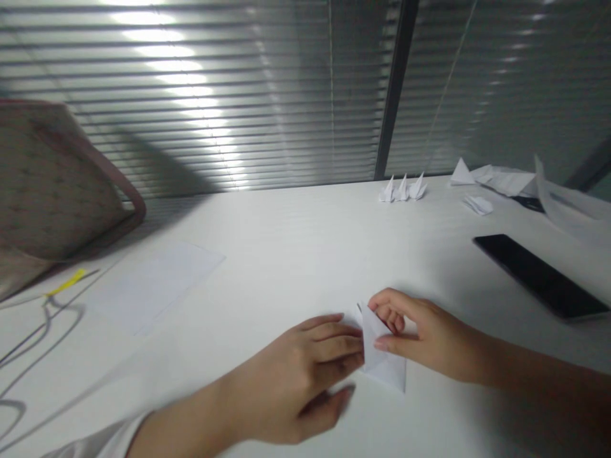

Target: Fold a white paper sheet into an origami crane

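A small folded sheet of white paper point(382, 366) lies on the white table in front of me, one flap raised. My right hand point(415, 324) pinches that flap between thumb and fingers from the right. Against the paper's left edge rest the fingertips of my left hand point(310, 369); its fingers are stretched out and the thumb stands apart. Part of the left fingertips is hidden behind the raised flap.
At the back stand three folded paper cranes point(402, 189). Folded papers point(506, 180) lie to their right, with a black phone point(539, 273) nearer. A flat white sheet point(157, 286), cables point(48, 318) and a pinkish bag point(57, 191) are on the left. Blinds point(286, 95) rise behind the table.
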Motion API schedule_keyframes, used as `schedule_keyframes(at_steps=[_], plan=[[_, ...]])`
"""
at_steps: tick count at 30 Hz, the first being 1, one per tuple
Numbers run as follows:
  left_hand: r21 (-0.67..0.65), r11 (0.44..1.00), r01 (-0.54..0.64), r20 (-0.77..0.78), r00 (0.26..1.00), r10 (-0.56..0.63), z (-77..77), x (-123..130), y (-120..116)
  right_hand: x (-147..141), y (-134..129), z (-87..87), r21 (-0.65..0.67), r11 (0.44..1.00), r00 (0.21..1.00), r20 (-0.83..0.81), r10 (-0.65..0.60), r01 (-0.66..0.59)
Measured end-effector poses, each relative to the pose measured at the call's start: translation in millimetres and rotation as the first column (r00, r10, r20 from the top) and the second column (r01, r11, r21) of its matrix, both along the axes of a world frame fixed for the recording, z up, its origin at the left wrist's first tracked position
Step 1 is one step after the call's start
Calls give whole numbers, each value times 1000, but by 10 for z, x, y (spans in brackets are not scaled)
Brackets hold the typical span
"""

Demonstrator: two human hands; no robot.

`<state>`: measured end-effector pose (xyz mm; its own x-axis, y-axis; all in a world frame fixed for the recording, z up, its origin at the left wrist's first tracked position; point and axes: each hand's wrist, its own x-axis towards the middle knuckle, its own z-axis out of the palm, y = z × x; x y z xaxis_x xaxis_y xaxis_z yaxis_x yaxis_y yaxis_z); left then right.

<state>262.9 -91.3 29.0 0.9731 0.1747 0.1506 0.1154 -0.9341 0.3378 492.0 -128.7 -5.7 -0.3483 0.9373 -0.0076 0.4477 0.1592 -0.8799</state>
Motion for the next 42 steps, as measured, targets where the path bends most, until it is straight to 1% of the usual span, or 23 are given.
schedule_keyframes(at_steps=[2, 4, 7, 9, 10, 11, 13, 15, 18, 21, 24, 25, 27, 29, 31, 34, 36, 37, 40, 42], plan=[[39, 999, 17, -25, 1000, -16, 1, -18, 13, -2, 22, -40, 0, 1000, 1000, -27, -12, 12], [55, 998, 20, -26, 999, -18, -14, -39, 23, -6, 25, -72, 14, 999, 999, -20, -43, 43], [38, 999, 7, 89, 996, -10, -46, -63, 22, -25, 0, -74, 70, 995, 996, 50, -73, 70], [37, 999, -5, 171, 985, -2, -48, -67, 9, -40, -15, -50, 120, 992, 995, 92, -46, 35], [43, 999, 2, 169, 986, -9, -38, -65, 1, -42, -17, -36, 146, 989, 993, 112, -30, 13], [44, 999, 17, 128, 992, -22, -21, -60, -7, -39, -14, -23, 173, 985, 991, 130, -16, -6], [16, 999, 49, -16, 999, -48, 29, -44, -22, -12, 5, -6, 224, 974, 986, 167, -4, -34], [-38, 998, 40, -134, 990, -45, 87, -29, -30, 41, 37, -3, 267, 962, 977, 211, -1, -56], [-72, 997, 20, -190, 981, -33, 137, -19, -25, 123, 79, -18, 288, 954, 959, 284, -4, -82], [-9, 1000, 21, -184, 983, -22, 101, -33, -5, 152, 83, -39, 286, 956, 950, 312, -29, -65], [62, 997, -39, -67, 997, 43, 11, -46, 20, 133, 63, -46, 279, 959, 958, 283, -45, -38], [58, 995, -82, -15, 996, 83, -21, -41, 25, 124, 61, -44, 275, 961, 962, 271, -40, -37], [1, 980, -201, 72, 977, 201, -80, -8, 22, 105, 71, -31, 263, 963, 967, 253, -2, -67], [-82, 937, -338, 142, 927, 347, -138, 49, 4, 86, 100, -9, 246, 960, 968, 242, 69, -130], [-132, 885, -446, 191, 865, 464, -201, 107, -22, 67, 135, 19, 217, 959, 964, 231, 129, -180], [-142, 820, -554, 236, 786, 572, -287, 151, -43, 45, 165, 64, 150, 978, 966, 234, 111, -148], [-143, 800, -583, 239, 764, 599, -308, 153, -43, 40, 168, 92, 119, 986, 969, 233, 87, -117], [-147, 798, -584, 220, 768, 602, -302, 153, -43, 39, 166, 103, 112, 987, 971, 222, 85, -112], [-174, 821, -543, 124, 815, 565, -234, 174, -67, 28, 161, 118, 121, 988, 986, 150, 76, -94], [-211, 834, -511, 82, 841, 535, -180, 205, -111, 7, 155, 113, 151, 985, 995, 75, 71, -81]])
